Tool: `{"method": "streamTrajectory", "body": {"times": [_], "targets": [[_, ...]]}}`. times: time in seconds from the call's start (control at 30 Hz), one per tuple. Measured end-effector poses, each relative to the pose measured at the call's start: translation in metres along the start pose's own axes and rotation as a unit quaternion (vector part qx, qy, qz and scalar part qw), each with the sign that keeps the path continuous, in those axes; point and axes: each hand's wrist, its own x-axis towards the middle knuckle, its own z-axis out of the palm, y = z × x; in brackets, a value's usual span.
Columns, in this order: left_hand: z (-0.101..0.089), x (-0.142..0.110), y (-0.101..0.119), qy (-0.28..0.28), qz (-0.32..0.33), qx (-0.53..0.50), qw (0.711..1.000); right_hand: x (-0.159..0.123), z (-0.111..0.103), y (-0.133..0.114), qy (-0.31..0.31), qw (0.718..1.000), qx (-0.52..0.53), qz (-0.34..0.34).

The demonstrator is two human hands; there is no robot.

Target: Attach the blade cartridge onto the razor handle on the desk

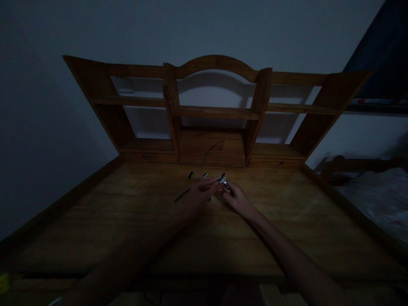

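In the dim head view, both hands meet over the middle of the wooden desk (204,250). A small silver and black razor (222,180), as far as its shape shows, is between them. My right hand (239,201) is closed around its dark handle. The fingertips of my left hand (200,192) pinch the razor near its silver head. Just beyond my left hand lie a short black piece (190,174) and a small pale-edged piece (205,175). A thin strip (181,194) lies left of that hand. Another small item beneath it is mostly hidden.
A wooden shelf unit (215,112) with small drawers stands along the desk's back, against the wall (204,29). Raised wooden edges run down both sides of the desk. Pale bedding (376,199) is on the right. Something yellow (4,283) shows at lower left.
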Motion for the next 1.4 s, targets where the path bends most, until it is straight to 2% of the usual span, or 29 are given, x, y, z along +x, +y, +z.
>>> {"method": "streamTrajectory", "body": {"times": [0.37,0.6,0.93,1.1,1.27,1.4], "targets": [[0.001,0.001,-0.002,0.017,-0.004,-0.007,1.000,0.000,-0.001,0.000,0.008,0.999,-0.037,-0.001],[0.002,-0.002,0.002,0.011,-0.040,-0.032,0.999,-0.002,-0.004,-0.004,0.003,1.000,-0.028,-0.006],[0.001,0.000,0.003,0.025,-0.032,-0.034,0.999,-0.002,-0.003,-0.008,0.017,1.000,-0.024,0.007],[0.000,-0.001,0.006,0.022,-0.028,-0.023,0.999,-0.002,-0.010,-0.016,-0.030,0.998,0.062,-0.005],[0.000,-0.002,0.005,0.028,-0.043,-0.036,0.998,0.001,-0.013,-0.021,-0.067,0.984,0.165,-0.007],[0.000,-0.001,0.004,0.036,-0.038,-0.050,0.997,-0.001,-0.012,-0.023,-0.067,0.982,0.175,0.008]]}}
